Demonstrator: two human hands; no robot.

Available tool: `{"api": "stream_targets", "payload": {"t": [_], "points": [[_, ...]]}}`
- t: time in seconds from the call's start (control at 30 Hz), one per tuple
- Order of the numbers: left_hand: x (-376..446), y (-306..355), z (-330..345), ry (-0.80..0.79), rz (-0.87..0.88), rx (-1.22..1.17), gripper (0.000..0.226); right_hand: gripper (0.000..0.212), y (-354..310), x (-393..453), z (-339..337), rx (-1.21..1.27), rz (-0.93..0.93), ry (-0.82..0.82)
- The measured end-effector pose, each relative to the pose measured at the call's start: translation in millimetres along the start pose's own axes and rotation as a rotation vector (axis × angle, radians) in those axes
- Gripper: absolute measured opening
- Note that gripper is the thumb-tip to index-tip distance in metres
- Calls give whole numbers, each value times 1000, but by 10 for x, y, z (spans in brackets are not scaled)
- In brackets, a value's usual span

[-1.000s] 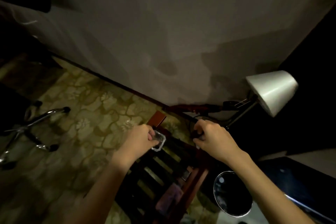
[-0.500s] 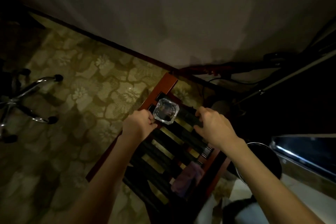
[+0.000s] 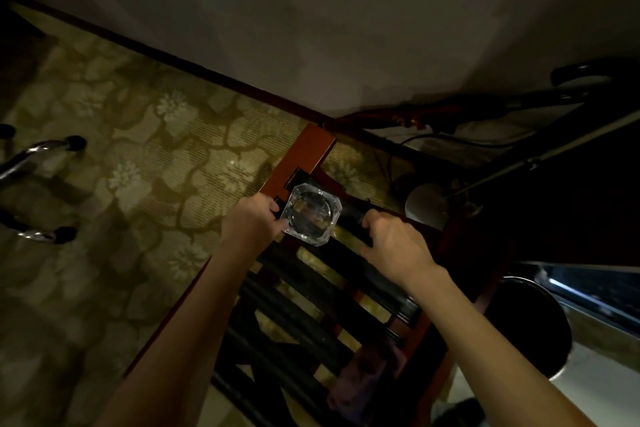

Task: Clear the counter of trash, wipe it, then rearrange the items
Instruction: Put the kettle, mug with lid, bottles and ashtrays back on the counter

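Note:
A clear square glass ashtray (image 3: 311, 215) rests on the far end of a red-framed rack with black slats (image 3: 304, 156). My left hand (image 3: 251, 224) grips the ashtray's left edge. My right hand (image 3: 393, 246) is curled over a black slat just right of the ashtray; what its fingers hold is too dark to tell. A purple cloth (image 3: 360, 381) lies on the slats near the rack's close end.
Patterned carpet (image 3: 138, 184) covers the floor to the left, with chrome chair legs (image 3: 38, 149) at the far left. A black bin (image 3: 530, 322) stands right of the rack. A lamp base (image 3: 427, 204) and cables sit near the wall.
The view has tilted down and closer. The ashtray has come down from my left hand's grasp in the air onto the rack's far end. My right hand has settled beside it.

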State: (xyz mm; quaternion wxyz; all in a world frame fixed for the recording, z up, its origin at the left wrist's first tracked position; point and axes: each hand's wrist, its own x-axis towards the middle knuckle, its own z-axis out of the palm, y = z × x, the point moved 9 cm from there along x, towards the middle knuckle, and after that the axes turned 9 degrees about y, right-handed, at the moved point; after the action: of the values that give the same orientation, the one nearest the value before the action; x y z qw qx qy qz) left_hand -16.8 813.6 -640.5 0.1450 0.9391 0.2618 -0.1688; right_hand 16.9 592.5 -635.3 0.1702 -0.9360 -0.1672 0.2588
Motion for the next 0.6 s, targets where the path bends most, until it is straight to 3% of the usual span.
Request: {"api": "stream_targets", "payload": {"t": [0.17, 0.37, 0.6], "points": [[165, -60, 148, 11, -36, -21, 46, 39, 41, 208, 299, 81, 100, -55], [328, -141, 378, 1, -114, -192, 39, 42, 112, 403, 775, 346, 332, -124], [394, -57, 447, 48, -42, -310, 26, 34, 98, 494, 1057, 654, 454, -48]]}}
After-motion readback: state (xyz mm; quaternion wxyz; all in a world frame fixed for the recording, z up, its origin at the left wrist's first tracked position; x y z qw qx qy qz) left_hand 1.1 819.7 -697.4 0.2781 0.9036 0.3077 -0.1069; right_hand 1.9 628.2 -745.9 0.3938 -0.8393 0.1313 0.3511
